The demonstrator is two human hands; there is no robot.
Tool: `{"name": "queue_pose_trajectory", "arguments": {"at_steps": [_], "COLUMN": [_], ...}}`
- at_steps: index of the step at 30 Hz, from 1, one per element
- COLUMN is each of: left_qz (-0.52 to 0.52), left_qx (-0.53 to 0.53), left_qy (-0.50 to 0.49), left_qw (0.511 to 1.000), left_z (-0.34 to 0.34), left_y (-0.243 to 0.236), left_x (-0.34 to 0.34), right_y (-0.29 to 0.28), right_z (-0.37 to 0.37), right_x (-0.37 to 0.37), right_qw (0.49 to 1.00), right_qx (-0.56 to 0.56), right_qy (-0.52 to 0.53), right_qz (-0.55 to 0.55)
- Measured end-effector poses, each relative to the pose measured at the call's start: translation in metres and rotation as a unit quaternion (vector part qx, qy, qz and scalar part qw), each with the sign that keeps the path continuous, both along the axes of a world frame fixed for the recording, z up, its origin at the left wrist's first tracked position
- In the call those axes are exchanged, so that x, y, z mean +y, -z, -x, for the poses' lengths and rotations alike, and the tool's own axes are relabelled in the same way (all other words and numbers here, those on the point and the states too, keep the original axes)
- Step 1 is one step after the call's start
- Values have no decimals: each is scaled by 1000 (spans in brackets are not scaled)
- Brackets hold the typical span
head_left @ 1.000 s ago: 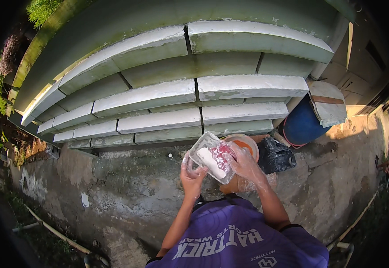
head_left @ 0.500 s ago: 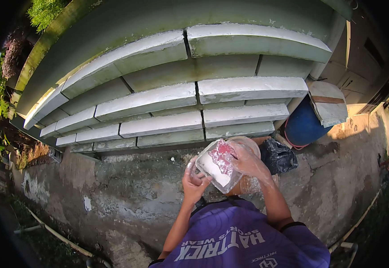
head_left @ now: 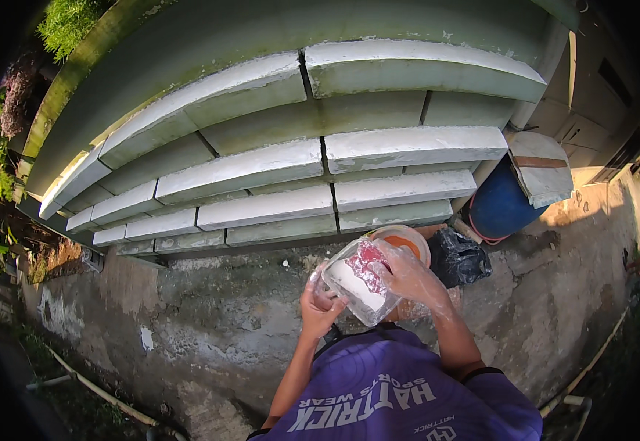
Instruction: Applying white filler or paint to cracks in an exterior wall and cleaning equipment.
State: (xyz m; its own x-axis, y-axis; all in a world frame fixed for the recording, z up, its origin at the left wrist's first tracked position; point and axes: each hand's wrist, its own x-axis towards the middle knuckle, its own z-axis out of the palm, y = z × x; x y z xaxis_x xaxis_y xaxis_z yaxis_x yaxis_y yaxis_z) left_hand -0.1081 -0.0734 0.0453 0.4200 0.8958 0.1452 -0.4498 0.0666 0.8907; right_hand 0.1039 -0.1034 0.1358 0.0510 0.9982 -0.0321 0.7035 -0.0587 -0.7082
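Note:
My left hand [head_left: 320, 309] grips the near left edge of a clear plastic container [head_left: 355, 283] and holds it tilted in front of my chest. The container has white and pink-red contents inside. My right hand [head_left: 408, 275], wet and shiny, is shut on the container's right side, with fingers reaching over its rim onto the contents. Just behind the container sits an orange bucket [head_left: 408, 241], partly hidden by my right hand.
Stacked grey concrete slabs [head_left: 290, 169] rise like steps ahead. A black plastic bag [head_left: 458, 257] lies right of the bucket, with a blue barrel [head_left: 500, 206] and a leaning concrete block [head_left: 540, 165] beyond. Rough concrete ground [head_left: 210, 323] stretches left; plants line the far left.
The container has turned a little and come slightly lower and nearer my chest. My right hand has shifted over its right rim. My view has drifted slightly.

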Motion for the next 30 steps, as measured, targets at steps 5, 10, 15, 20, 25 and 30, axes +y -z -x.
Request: {"name": "queue_pose_trajectory", "arguments": {"at_steps": [5,10,15,20,25,30], "left_qz": [-10,10,43,17,10,22], "left_qx": [12,-1,-34,-33,-43,-17], "left_qy": [-13,-5,-28,-34,-17,4], "left_qw": [1000,1000,998,999,999,1000], "left_z": [5,12,13,17,18,16], "left_y": [4,6,4,4,1,2], "left_x": [1,7,14,18,25,24], "right_y": [-5,0,16,8,35,25], "right_z": [1,10,33,41,28,18], "right_x": [-2,-7,-21,-23,-15,-6], "right_qw": [999,994,989,993,986,982], "right_qx": [9,-36,-53,25,123,135], "right_qy": [-34,-12,-37,-69,-100,-121], "right_qz": [-13,-105,-130,-95,-53,-57]}}
